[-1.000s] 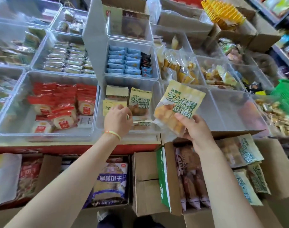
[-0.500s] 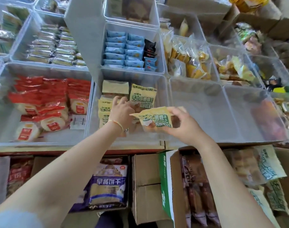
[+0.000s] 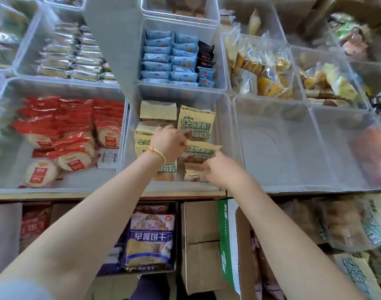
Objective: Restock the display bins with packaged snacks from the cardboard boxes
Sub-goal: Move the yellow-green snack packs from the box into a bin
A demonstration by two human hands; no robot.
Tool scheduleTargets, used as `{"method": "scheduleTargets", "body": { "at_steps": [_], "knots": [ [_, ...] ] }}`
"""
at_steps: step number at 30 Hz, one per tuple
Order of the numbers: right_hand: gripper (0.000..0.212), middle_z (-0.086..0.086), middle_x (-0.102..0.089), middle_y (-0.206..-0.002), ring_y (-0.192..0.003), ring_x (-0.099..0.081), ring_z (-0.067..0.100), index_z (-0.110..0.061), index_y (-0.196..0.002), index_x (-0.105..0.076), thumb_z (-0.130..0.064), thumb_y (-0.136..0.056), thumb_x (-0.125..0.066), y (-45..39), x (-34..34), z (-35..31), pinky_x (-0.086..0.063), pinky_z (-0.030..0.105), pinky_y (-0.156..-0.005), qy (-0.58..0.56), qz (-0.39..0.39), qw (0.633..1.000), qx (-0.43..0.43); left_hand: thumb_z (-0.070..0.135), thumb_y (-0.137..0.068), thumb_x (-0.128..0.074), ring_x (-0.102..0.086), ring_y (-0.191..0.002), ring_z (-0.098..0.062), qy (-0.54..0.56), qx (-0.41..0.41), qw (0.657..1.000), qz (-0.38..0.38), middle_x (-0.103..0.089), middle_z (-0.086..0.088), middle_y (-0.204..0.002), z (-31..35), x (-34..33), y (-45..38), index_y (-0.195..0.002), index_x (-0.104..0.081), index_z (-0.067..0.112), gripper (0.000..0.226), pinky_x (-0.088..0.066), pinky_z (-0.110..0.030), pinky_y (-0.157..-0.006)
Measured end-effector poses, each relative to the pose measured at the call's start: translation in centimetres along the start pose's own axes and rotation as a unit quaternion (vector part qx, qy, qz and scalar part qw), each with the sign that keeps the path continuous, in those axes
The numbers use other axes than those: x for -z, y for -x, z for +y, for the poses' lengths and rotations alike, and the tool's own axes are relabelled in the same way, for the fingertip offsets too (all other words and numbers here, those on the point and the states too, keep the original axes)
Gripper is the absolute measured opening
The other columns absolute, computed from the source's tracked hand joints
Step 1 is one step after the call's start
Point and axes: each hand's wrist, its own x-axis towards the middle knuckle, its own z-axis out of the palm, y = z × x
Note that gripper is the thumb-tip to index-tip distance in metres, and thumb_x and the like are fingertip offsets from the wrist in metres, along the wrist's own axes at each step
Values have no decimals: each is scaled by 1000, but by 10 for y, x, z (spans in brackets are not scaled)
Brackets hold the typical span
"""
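Observation:
A clear display bin (image 3: 225,135) in the middle holds several yellow snack packs with green print. Both hands are inside it. My left hand (image 3: 167,141) pinches the left edge of one yellow snack pack (image 3: 203,151) lying near the bin's front. My right hand (image 3: 220,169) grips the same pack's lower right part, fingers curled. Another yellow pack (image 3: 196,124) stands upright behind it. Below the counter, an open cardboard box (image 3: 239,245) with a green-printed flap holds more packs; its inside is partly hidden by my right forearm.
A bin of red-wrapped round cakes (image 3: 66,137) sits to the left. A bin without goods (image 3: 272,148) is to the right. Blue packets (image 3: 170,59) fill the bin behind. A purple biscuit bag (image 3: 150,237) lies in a box below. Loose yellow packs (image 3: 371,224) lie at lower right.
My right hand carried the yellow pack from above the box down into the middle bin. My left hand took hold of its edge. The view tilted down and closer.

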Motion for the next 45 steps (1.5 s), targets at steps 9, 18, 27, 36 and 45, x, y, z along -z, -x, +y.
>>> {"method": "scheduleTargets", "body": {
  "at_steps": [9,18,27,36,45],
  "knots": [
    [34,10,-62,-132,-116,-59,30,-24,-135,-61,-20,-105,-45,-11,-10,-7,-50,38,-97,-122,-4,992,7,29,-91,-54,-54,-99,-21,-16,-16,999,36,-70,4,-93,-6,-8,5,-81,-73,25,21,-35,-35,-93],
    [40,2,-52,-146,-127,-53,25,-28,-143,-53,-28,-103,-51,-15,-14,-18,-42,29,-98,-201,-49,978,6,37,-86,-66,-35,-140,-30,43,-3,989,143,-48,-7,-146,-14,-19,41,-133,-57,25,49,-25,-52,-115],
    [85,13,-16,-163,-126,-52,33,-38,-158,-9,-28,-93,-63,-21,-11,-25,-49,35,-88,-117,35,992,7,58,-92,-53,9,-152,-28,-4,92,996,-16,5,-3,-166,-30,-21,61,-157,4,29,91,-2,-53,-122],
    [52,-6,-40,-149,-132,-43,12,-32,-146,-43,-38,-97,-58,42,10,-23,-40,34,-103,-239,165,956,50,41,-95,-52,-5,-152,-27,41,72,995,59,-13,-6,-164,2,6,79,-155,-19,25,70,-5,-54,-121],
    [15,-12,-70,-86,-81,-66,3,-22,-100,-71,-18,-99,-57,166,-46,46,-49,14,-72,-392,378,835,-77,28,-91,-52,-58,-63,-12,330,-22,931,154,-66,9,-73,134,41,119,-92,-74,18,25,-48,-30,-58]
  ]
}}
